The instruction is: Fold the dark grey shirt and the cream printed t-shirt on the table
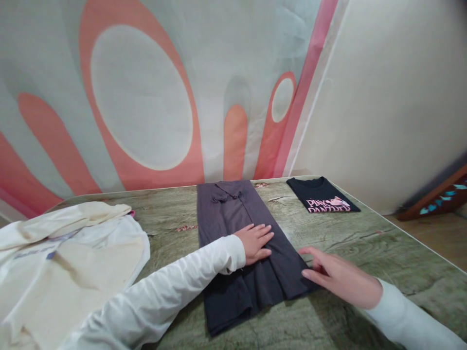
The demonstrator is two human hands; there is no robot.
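Likely smoothing: left hand [254,243] splayed flat on dark garment [228,214], right hand [341,276] at its edge, fingers [308,251] part-open; neither visibly grips. Next probably needs edge pinch.

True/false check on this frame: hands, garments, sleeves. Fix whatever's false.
1. The left hand lies palm down on the dark garment. True.
2. The right hand rests on the black shirt. False: it is at the dark garment's right edge.
3. The black shirt has pink lettering. True.
4. The pale clothes lie right of the dark garment. False: they lie left of it.
5. Both sleeves are black. False: they are white.
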